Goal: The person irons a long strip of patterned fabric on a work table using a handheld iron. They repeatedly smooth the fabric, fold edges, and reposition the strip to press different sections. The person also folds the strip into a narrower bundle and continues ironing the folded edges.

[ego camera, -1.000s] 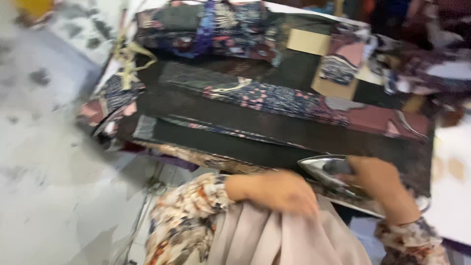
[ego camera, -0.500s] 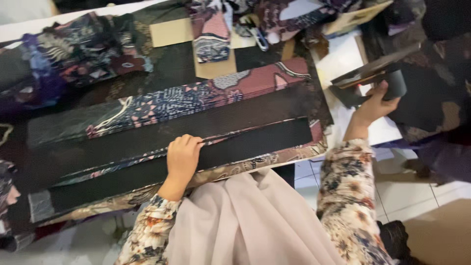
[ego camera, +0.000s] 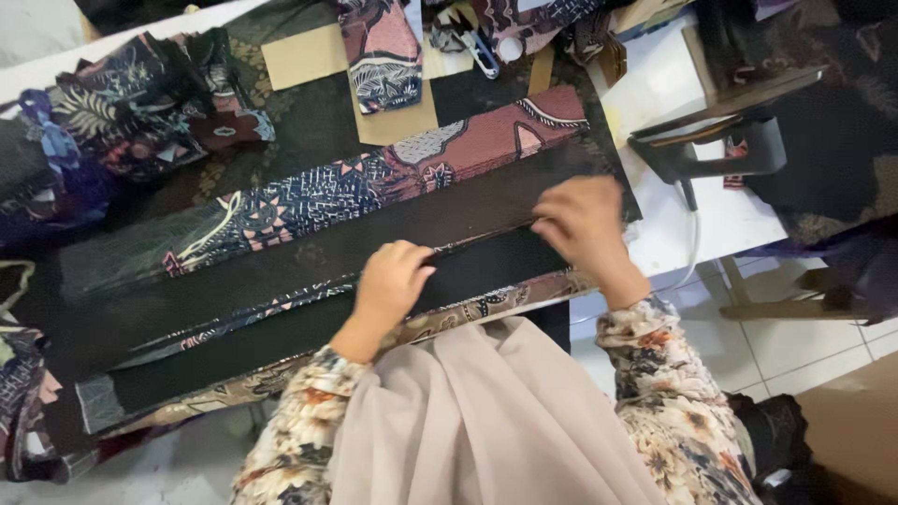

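Long black fabric strips [ego camera: 281, 281] with batik-patterned edges lie layered across the table in front of me. My left hand [ego camera: 393, 281] rests on the middle of the nearest strip, fingers curled on its upper edge. My right hand [ego camera: 585, 220] pinches the same edge further right, near the strip's end. A blue and pink batik strip [ego camera: 374, 182] lies just beyond them. Both of my sleeves are floral, and a beige cloth [ego camera: 486, 421] hangs down over my front.
A dark clothes iron [ego camera: 720, 150] stands on a white board [ego camera: 655, 84] to the right, its cord [ego camera: 694, 245] hanging off the edge. Cardboard pieces [ego camera: 304, 56], scissors [ego camera: 482, 51] and folded batik cloths [ego camera: 122, 112] lie at the back. Tiled floor [ego camera: 795, 346] shows lower right.
My right hand let go of the iron on the right board and came back to the black strip's edge. My left hand slid slightly right along that edge.
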